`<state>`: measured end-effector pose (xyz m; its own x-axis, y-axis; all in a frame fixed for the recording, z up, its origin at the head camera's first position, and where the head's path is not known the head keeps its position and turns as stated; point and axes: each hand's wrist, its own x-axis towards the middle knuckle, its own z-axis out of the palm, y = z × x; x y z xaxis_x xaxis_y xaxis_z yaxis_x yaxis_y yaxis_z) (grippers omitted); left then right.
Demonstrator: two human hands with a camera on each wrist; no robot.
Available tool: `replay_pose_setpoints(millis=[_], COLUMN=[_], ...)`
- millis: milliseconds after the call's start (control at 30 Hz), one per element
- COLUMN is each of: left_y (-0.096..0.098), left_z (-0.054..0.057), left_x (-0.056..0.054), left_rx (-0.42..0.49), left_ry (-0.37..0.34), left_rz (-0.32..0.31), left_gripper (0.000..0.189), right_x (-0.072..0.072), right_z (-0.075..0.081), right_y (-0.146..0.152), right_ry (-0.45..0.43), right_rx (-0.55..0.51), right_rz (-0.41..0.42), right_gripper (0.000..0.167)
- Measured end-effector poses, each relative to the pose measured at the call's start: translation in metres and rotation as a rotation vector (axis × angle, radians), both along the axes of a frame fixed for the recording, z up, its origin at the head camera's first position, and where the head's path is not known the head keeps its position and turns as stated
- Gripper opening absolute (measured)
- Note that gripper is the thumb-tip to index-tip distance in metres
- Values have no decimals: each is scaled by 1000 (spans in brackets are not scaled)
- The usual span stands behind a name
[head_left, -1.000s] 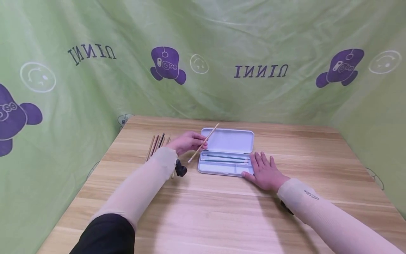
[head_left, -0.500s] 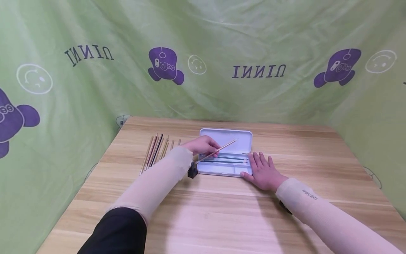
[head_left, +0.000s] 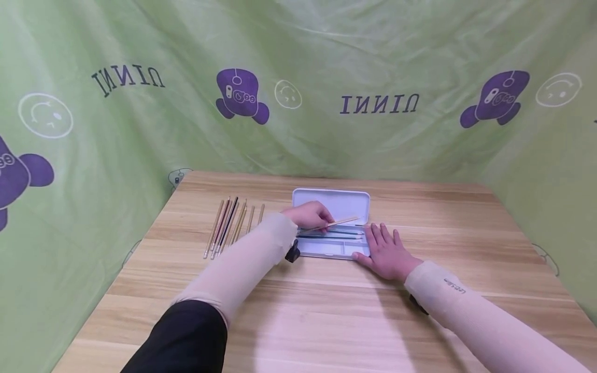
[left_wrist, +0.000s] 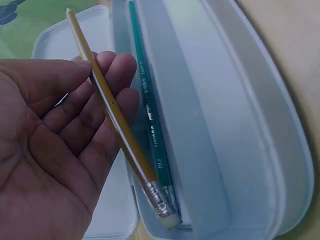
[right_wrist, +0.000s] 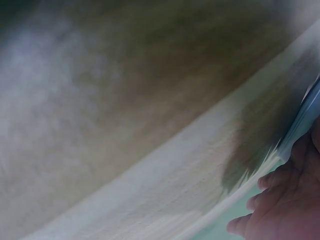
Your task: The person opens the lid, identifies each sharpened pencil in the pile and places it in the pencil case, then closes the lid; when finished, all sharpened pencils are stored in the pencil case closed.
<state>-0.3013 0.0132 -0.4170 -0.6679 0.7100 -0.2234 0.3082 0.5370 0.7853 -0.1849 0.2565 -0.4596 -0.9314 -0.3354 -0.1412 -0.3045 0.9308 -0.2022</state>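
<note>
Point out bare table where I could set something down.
Bare: tabletop in front of the pencil case, between left forearm and right forearm; also right of the right grip, between forearm and curtain. Crowded: left of the case, where loose pencils lie; and the case itself, with the left grip holding a yellow pencil over green pencils.

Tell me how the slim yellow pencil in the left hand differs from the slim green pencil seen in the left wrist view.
The slim yellow pencil shows no clear lettering; the slim green pencil is printed along its side. The left hand pinches the yellow pencil at a slant; the green pencil lies lengthwise in the pale plastic case. Both are straight, with a metal band near one end.
</note>
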Motion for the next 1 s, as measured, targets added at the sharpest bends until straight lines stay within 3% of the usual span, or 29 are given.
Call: replay_pose_setpoints(millis=[267,567,767,867,1000], left_y=[-1,0,-4,-11,-26], left_z=[-7,-4,-8,-8,-6], left_x=[0,8,9,10,13], left_rx=[-154,-197,-139,-96,-4], left_ry=[237,347,374,358,308], left_rz=[-64,-103,-54,-2,86], left_gripper=[21,23,22,22,25], right_x=[0,1,-1,-4,-2], right_z=[-3,3,-3,-10,-4], right_y=[0,-2,0,3,2], right_ry=[26,-11,-2,13,3], right_rx=[-10,-24,-18,-20,-37], right_rz=[3,3,1,1,2], right_gripper=[98,102,105,111,105])
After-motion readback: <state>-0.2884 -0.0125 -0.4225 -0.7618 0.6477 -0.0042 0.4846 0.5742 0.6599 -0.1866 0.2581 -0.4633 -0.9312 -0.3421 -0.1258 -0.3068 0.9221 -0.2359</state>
